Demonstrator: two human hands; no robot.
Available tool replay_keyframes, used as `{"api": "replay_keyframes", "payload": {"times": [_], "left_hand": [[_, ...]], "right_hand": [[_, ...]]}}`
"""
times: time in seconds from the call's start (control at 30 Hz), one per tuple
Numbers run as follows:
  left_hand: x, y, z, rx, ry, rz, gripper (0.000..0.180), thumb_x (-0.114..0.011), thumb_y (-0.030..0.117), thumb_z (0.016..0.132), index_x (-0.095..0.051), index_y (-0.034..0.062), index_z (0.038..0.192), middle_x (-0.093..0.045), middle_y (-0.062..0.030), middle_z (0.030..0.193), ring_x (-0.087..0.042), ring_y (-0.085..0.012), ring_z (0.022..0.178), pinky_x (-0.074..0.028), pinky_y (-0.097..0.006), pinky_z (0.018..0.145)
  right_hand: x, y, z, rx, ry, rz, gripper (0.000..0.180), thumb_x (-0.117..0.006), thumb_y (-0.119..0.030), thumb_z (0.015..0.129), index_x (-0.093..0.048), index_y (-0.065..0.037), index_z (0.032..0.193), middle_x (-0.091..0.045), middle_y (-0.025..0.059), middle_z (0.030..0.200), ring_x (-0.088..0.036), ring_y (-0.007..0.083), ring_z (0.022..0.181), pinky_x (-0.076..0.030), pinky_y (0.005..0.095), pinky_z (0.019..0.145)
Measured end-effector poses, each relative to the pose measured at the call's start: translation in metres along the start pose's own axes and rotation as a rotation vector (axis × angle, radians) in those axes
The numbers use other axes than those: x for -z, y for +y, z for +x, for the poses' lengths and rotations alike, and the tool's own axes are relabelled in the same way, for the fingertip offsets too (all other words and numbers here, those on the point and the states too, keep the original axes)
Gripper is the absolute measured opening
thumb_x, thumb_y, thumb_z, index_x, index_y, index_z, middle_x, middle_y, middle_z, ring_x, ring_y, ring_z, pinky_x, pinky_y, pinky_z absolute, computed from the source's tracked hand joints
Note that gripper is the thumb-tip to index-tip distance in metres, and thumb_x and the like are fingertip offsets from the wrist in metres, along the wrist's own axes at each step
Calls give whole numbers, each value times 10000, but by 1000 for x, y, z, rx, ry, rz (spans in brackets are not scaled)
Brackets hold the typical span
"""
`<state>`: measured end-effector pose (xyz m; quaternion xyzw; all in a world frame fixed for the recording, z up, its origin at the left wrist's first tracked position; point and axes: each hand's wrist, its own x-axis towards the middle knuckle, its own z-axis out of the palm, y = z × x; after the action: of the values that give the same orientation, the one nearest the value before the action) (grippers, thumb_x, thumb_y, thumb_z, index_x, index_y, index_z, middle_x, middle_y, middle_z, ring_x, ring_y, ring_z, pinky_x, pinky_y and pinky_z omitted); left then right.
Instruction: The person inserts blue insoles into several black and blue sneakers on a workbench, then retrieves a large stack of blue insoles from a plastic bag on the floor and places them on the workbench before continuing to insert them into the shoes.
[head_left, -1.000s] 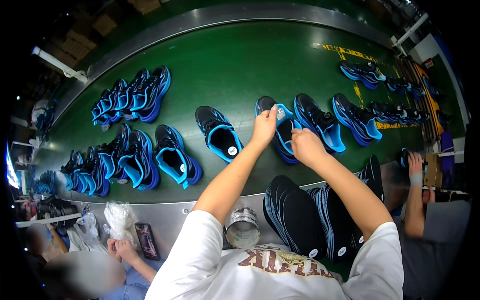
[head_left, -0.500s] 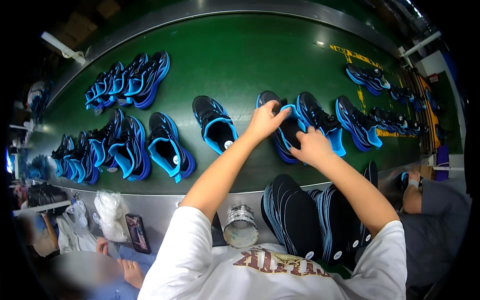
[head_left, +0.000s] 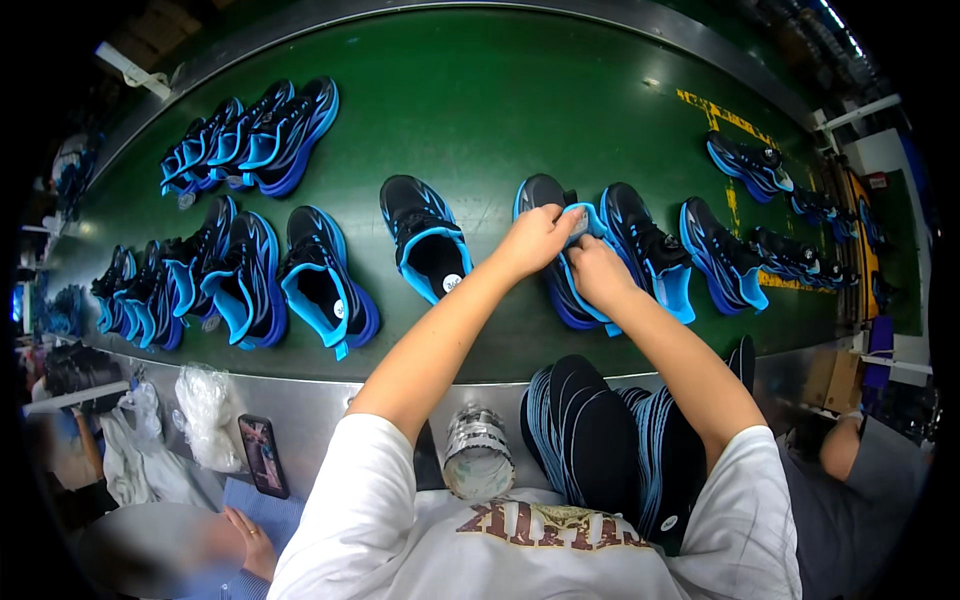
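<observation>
A black sneaker with bright blue lining [head_left: 575, 308] stands on the green belt in front of me, toe pointing away. My left hand [head_left: 538, 240] pinches its tongue and collar, thumb on the blue lining. My right hand [head_left: 604, 276] is closed at the shoe's opening, fingertips bent against the lining beside the left thumb. The inside of the shoe is mostly hidden by that hand. Close by on the right is another sneaker [head_left: 632, 228]. One more sneaker [head_left: 418, 215] stands apart on the left, with a round white sticker inside its heel.
More sneakers [head_left: 240, 280] line the green belt [head_left: 480, 110] at left and right. Along the metal edge are black insoles [head_left: 585, 420], a tape-wrapped container [head_left: 478, 450], a phone [head_left: 263, 455] and a clear plastic bag [head_left: 208, 418]. People sit on both sides.
My right hand has moved up and left into the shoe's opening, its spread fingers now closed near my left hand. The left hand keeps its hold. Sneakers at left appear shifted slightly left.
</observation>
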<state>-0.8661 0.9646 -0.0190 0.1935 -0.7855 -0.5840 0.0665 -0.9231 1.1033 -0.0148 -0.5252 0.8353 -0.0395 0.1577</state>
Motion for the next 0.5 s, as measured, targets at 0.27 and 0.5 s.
{"api": "replay_keyframes", "payload": {"times": [0.27, 0.5], "left_hand": [[7, -7, 2, -40, 14, 234, 469, -442, 418, 846, -541, -26, 731, -561, -219, 661, -556, -362, 664, -422, -407, 584], [9, -19, 2, -20, -52, 151, 468, -460, 415, 843, -544, -31, 730, -548, -179, 612, -540, -288, 593, -415, -369, 558]], "right_hand": [[37, -4, 9, 55, -193, 31, 153, -491, -99, 722, -604, 2, 745, -541, 188, 861, -548, 329, 817, -445, 394, 755], [62, -8, 16, 26, -368, -5, 146, -509, -84, 706, -615, 2, 757, -557, 189, 860, -554, 322, 841, -447, 386, 759]]}}
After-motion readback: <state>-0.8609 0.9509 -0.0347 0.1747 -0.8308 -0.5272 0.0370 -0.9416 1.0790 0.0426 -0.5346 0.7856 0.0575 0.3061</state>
